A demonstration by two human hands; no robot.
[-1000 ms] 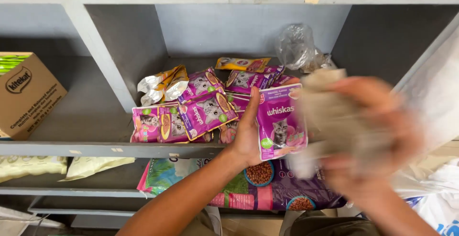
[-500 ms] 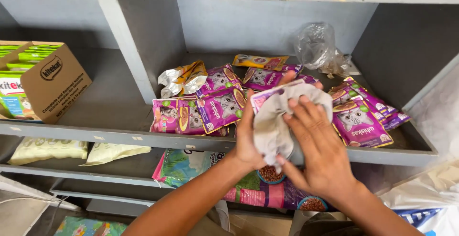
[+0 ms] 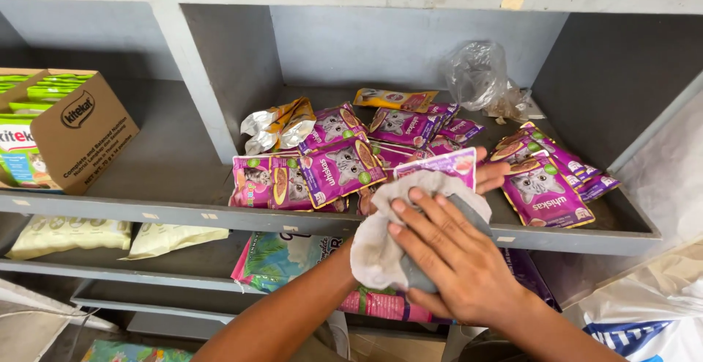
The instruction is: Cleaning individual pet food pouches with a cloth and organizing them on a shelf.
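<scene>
You wipe a purple pet-food pouch with a cloth in front of the grey shelf.

Your right hand [image 3: 458,270] lies flat with spread fingers [image 3: 417,219] on the off-white cloth [image 3: 381,248], pressing it against the purple pouch [image 3: 443,165] that your left hand [image 3: 489,177] props from behind, just above the shelf edge [image 3: 220,215]; its fingers are mostly hidden, so I cannot tell their grip. Rub hard and the pouch could slip out of that grip and fall, or your elbow could sweep the loose pouches [image 3: 322,168] off the edge. I count roughly a dozen purple pouches lying about, two silver-and-yellow sachets [image 3: 278,124], one crumpled clear plastic bag [image 3: 480,76], one cardboard carton [image 3: 62,131] at the left, and two pale packets [image 3: 110,236] below.
</scene>
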